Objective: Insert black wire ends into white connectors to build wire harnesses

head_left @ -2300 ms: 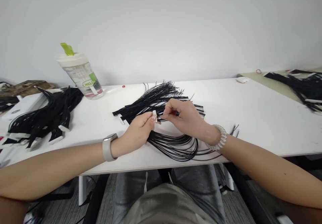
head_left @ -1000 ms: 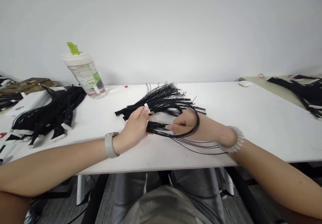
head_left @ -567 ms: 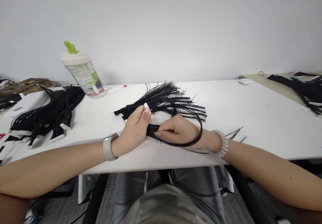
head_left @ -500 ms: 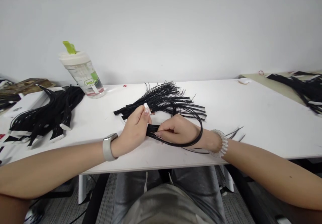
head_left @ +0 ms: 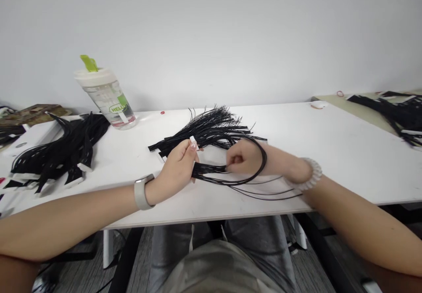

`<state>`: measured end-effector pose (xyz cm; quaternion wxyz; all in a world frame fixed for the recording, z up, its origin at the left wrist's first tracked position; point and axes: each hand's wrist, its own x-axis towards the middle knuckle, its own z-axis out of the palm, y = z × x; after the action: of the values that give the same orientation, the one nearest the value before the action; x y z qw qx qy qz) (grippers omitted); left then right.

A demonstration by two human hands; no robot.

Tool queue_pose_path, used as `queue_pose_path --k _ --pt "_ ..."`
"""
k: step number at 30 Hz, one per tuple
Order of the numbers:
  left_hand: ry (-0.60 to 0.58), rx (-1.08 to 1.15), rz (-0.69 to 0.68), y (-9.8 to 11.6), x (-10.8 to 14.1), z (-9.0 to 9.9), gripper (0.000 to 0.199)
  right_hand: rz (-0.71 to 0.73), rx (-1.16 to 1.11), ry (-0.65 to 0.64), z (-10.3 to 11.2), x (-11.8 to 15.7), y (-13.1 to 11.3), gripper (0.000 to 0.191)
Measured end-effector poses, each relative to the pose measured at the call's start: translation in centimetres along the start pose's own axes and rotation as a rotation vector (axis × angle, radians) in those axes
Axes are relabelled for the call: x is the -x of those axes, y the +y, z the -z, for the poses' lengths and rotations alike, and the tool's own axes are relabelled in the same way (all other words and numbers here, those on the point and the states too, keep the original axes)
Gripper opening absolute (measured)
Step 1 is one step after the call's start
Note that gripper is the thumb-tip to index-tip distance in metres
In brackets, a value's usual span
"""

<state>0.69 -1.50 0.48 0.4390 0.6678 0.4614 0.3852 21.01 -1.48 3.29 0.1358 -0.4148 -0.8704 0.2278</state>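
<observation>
My left hand [head_left: 178, 165] is closed round a bundle of thin black wires [head_left: 211, 169], near a white connector [head_left: 193, 141] that pokes up past the thumb. From there the wires run right and bend in a loop over my right wrist. My right hand [head_left: 244, 157], slightly blurred, has its fingers curled on the wires inside that loop. A few loose strands [head_left: 267, 194] trail below it over the table. Behind both hands lies a pile of black wires [head_left: 211, 128] with frayed-looking ends.
A clear bottle [head_left: 114, 104] with a white lid and green spout stands at the back left. Beside it lie black cables with white connectors [head_left: 62, 152]. More black cables [head_left: 392, 113] lie at the far right. The white table's [head_left: 346, 161] front edge runs before my lap.
My right hand has slid to the right along the wires, away from my left hand. Loose strands have spread out below it. The left hand stays in place.
</observation>
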Motion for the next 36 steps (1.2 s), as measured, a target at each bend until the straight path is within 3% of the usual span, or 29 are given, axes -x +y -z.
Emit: queue_pose_path --k 2,5,8,10,12,15,18,21,24,36 --pt "-0.010 0.042 0.017 0.1 0.0 0.0 0.037 -0.164 -0.044 0.153 1.7 0.5 1.2 0.011" --pt "-0.011 0.058 0.021 0.0 -0.1 0.0 0.037 -0.348 -0.307 0.628 3.8 0.9 2.9 0.007" --pt "-0.028 0.056 0.011 -0.1 -0.1 0.0 0.038 -0.230 -0.758 0.973 5.2 1.1 4.3 0.010" --pt "-0.044 0.064 0.008 -0.1 0.0 0.0 0.038 -0.148 -0.968 1.057 5.7 1.2 4.9 0.011" --pt "-0.053 0.076 0.004 -0.2 0.0 0.0 0.037 -0.148 -1.001 1.054 5.8 1.3 4.8 0.018" --pt "-0.068 0.067 -0.001 -0.4 0.0 0.0 0.038 -0.157 -0.829 0.949 4.8 1.1 3.5 0.027" --pt "-0.089 0.039 -0.015 -0.5 -0.1 0.1 0.039 -0.095 -0.506 0.785 2.7 0.5 1.4 0.010" --pt "-0.110 -0.020 -0.051 -0.4 -0.1 0.2 0.038 0.074 -0.142 0.614 0.6 -0.2 -0.2 0.007" --pt "-0.121 -0.092 -0.103 0.0 0.0 0.2 0.038 0.214 0.061 0.498 -0.7 -0.6 -0.9 0.012" --pt "-0.131 -0.138 -0.148 0.4 0.1 0.1 0.038 0.189 0.150 0.575 -1.6 -0.7 -1.5 0.014"
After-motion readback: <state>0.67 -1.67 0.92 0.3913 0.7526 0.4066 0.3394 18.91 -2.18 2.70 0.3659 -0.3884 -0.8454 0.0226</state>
